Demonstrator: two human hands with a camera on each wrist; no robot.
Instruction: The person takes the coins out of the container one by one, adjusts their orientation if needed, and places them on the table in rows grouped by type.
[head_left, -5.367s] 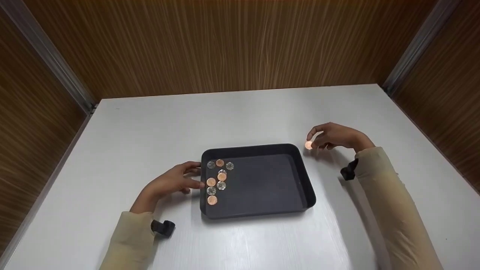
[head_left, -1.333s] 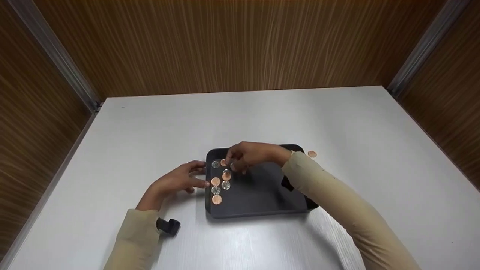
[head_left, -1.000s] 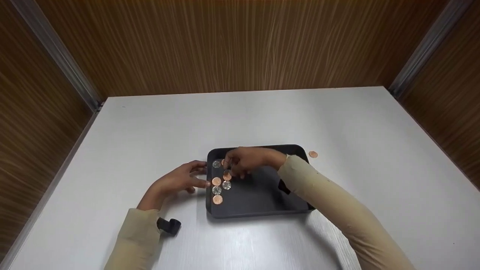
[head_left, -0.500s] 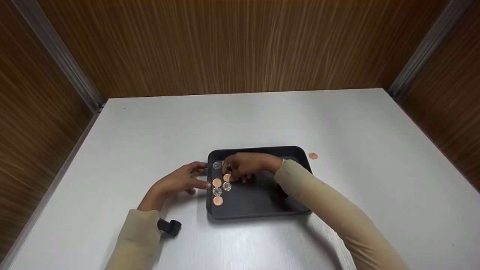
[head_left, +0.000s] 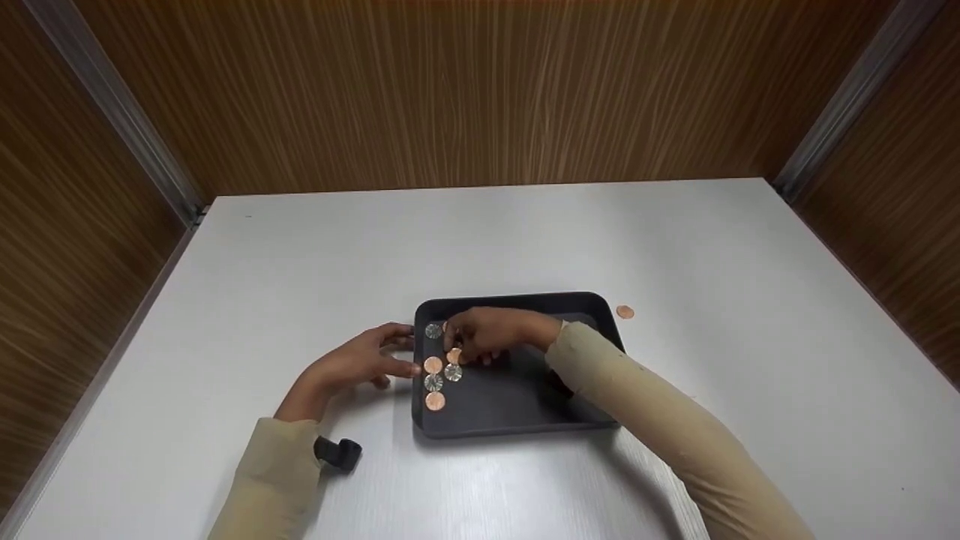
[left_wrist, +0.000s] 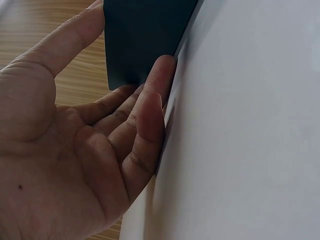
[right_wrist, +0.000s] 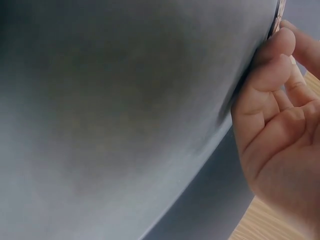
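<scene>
A black tray [head_left: 525,299] lies on the white table [head_left: 525,240]. Several copper and silver coins [head_left: 434,382] lie along its left side. My right hand [head_left: 480,341] reaches into the tray, its curled fingertips pinching a copper coin [head_left: 454,355] that lies on the floor. In the right wrist view the coin's edge [right_wrist: 276,17] shows at the fingertips [right_wrist: 280,45] on the tray floor [right_wrist: 125,100]. My left hand [head_left: 367,360] rests against the tray's left wall with relaxed fingers [left_wrist: 150,110], thumb by the wall [left_wrist: 145,35].
One copper coin [head_left: 625,312] lies on the table just right of the tray's far right corner. Wooden walls [head_left: 480,90] close off the table at the back and both sides. A black strap [head_left: 337,452] sits at my left sleeve.
The right hand has left a copper coin on the table beside the tray, come back into the tray and settled lower onto the coins. The left hand has stayed put.
</scene>
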